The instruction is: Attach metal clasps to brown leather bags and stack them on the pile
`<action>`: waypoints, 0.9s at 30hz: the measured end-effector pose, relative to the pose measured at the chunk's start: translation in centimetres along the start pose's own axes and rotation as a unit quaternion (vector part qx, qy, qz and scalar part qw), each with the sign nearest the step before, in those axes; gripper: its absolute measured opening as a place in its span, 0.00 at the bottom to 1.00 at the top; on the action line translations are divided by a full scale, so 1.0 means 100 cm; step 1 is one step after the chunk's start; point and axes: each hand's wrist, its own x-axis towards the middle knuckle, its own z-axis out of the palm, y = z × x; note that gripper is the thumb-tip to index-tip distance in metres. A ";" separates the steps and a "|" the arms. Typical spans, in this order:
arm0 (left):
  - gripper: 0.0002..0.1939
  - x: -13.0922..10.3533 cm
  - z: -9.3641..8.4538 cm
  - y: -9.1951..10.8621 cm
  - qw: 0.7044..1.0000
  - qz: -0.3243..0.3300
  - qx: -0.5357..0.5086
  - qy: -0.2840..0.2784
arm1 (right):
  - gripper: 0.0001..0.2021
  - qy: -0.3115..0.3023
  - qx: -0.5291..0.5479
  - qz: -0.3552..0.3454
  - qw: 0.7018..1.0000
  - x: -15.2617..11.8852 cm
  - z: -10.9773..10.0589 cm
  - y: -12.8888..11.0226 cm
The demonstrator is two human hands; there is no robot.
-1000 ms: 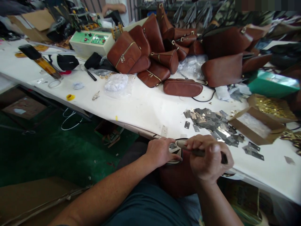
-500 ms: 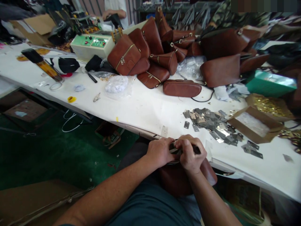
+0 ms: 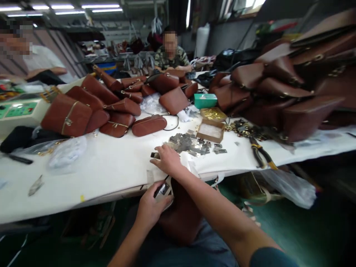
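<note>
A brown leather bag (image 3: 182,217) rests on my lap, its opening toward the table edge. My left hand (image 3: 152,204) is closed on the rim of that opening, where a shiny metal plate (image 3: 163,190) shows between thumb and fingers. My right hand (image 3: 169,159) is over the table just past the bag, thumb and fingers around a small dark object (image 3: 155,155) whose kind I cannot make out. Beside that hand lies a heap of flat metal plates with holes (image 3: 185,141).
Brown bags (image 3: 73,115) are piled along the back and right. Nearby are a small cardboard box (image 3: 211,131), gold-coloured fittings (image 3: 213,114), a green box (image 3: 205,100) and pliers (image 3: 261,154). A co-worker in camouflage (image 3: 172,55) sits across the table; another person stands at left.
My right hand has left the bag's opening and moved forward over the table with the dark object. My left hand stays on the bag. The view has swung right and up.
</note>
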 end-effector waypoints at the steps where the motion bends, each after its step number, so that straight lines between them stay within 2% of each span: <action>1: 0.31 0.000 0.000 -0.002 1.000 -0.002 -0.017 -0.009 | 0.24 -0.001 -0.004 0.001 1.000 -0.002 -0.004 0.004; 3: 0.33 0.000 -0.001 -0.006 0.999 -0.009 -0.029 -0.018 | 0.22 0.059 0.036 -0.006 0.998 -0.026 -0.021 0.014; 5: 0.36 -0.001 -0.001 -0.007 0.999 -0.029 -0.023 -0.002 | 0.13 0.173 0.117 0.011 0.978 -0.071 -0.040 0.032; 6: 0.37 -0.001 -0.001 -0.007 0.999 -0.041 -0.018 0.008 | 0.10 0.232 0.155 0.045 0.959 -0.098 -0.048 0.045; 7: 0.37 -0.001 -0.001 -0.005 0.998 -0.053 -0.016 0.012 | 0.10 0.284 0.174 0.107 0.937 -0.126 -0.054 0.061; 9: 0.33 -0.001 -0.001 -0.002 0.997 -0.073 -0.021 -0.012 | 0.15 0.325 0.197 0.266 0.886 -0.175 -0.058 0.098; 10: 0.31 -0.001 -0.001 0.000 0.996 -0.080 -0.026 -0.039 | 0.19 0.330 0.218 0.341 0.853 -0.194 -0.056 0.116; 11: 0.30 -0.002 -0.001 0.002 0.993 -0.087 -0.031 -0.067 | 0.23 0.324 0.249 0.388 0.826 -0.208 -0.052 0.132; 12: 0.30 -0.002 -0.001 0.004 0.991 -0.094 -0.035 -0.090 | 0.26 0.317 0.270 0.407 0.813 -0.218 -0.047 0.145; 15: 0.29 -0.002 0.002 0.010 0.987 -0.079 -0.043 -0.132 | 0.27 0.307 0.328 0.410 0.794 -0.222 -0.035 0.162; 19: 0.21 0.006 -0.005 0.025 0.983 -0.012 -0.023 -0.181 | 0.25 0.287 0.412 0.389 0.773 -0.213 -0.038 0.157; 24: 0.17 0.029 -0.043 0.057 0.968 0.040 0.083 -0.232 | 0.27 0.262 0.513 0.398 0.714 -0.214 -0.045 0.158; 27: 0.12 0.041 -0.065 0.065 0.951 0.075 0.159 -0.254 | 0.27 0.235 0.542 0.421 0.689 -0.216 -0.051 0.161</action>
